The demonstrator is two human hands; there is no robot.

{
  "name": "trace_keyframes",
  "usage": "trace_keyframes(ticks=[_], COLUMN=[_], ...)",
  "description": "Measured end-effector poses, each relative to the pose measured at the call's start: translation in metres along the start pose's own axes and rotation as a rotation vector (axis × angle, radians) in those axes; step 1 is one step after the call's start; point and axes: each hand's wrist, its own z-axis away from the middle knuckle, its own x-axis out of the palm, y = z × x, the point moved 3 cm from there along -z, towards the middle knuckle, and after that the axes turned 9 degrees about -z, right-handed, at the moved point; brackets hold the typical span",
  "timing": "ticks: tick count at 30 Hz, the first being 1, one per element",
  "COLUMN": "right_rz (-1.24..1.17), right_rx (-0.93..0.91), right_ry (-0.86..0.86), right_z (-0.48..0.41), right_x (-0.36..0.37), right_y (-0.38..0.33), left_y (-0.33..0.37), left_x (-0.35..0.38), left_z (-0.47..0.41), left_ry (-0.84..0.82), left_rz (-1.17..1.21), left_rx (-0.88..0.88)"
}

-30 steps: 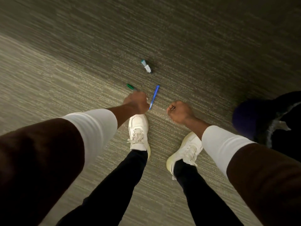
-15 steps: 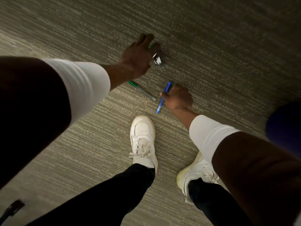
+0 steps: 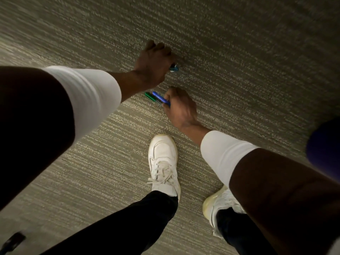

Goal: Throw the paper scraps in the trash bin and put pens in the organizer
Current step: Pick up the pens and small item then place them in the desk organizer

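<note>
Hand (image 3: pixel 181 105), the right, grips blue pen (image 3: pixel 161 98).

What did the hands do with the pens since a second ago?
The right hand reached forward and now has the blue pen in its grip, beside the green pen. The left hand moved forward over the small blue-white thing. The carpet stayed the same.

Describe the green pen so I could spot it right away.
Start at the white shoe on the carpet and look just ahead of its toe, to the right hand. Two pens poke out leftward from its fingers; the green pen lies beside the blue pen.
</note>
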Motion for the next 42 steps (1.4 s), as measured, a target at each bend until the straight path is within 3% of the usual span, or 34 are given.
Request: trace_keyframes(ticks=[10, 13, 18, 24, 30, 35, 42], right_rz=[0.285, 0.276, -0.084, -0.414, -1.048, -1.272, -1.541], right_rx=[-0.139, -0.135, 0.193, 0.347, 0.577, 0.555, 0.437], right_ry=[-0.080, -0.112, -0.100, -0.121, -0.109, -0.124, -0.273], right_z=[-0.020, -0.009, 0.039, 0.110, 0.166, 0.199, 0.224], right_x=[0.034, 0.027, -0.020, -0.094, -0.180, -0.256, -0.354], right_y=[-0.017, -0.012, 0.007, -0.004, -0.044, -0.080, -0.114], left_y=[-0.027, -0.021, -0.006, 0.009, 0.034, 0.060, 0.100], left_x=[-0.002, -0.014, -0.059, -0.126, -0.210, -0.277, -0.338], left_z=[0.036, 0.056, 0.088, 0.119, 0.133, 0.140, 0.145], left_ry=[-0.008, -0.013, 0.006, -0.009, -0.016, -0.011, -0.015], left_rz=[0.049, 0.060, 0.094, 0.155, 0.397, 0.548, 0.618], left_rx=[-0.157, -0.167, -0.172, -0.228, -0.448, -0.505, -0.512])
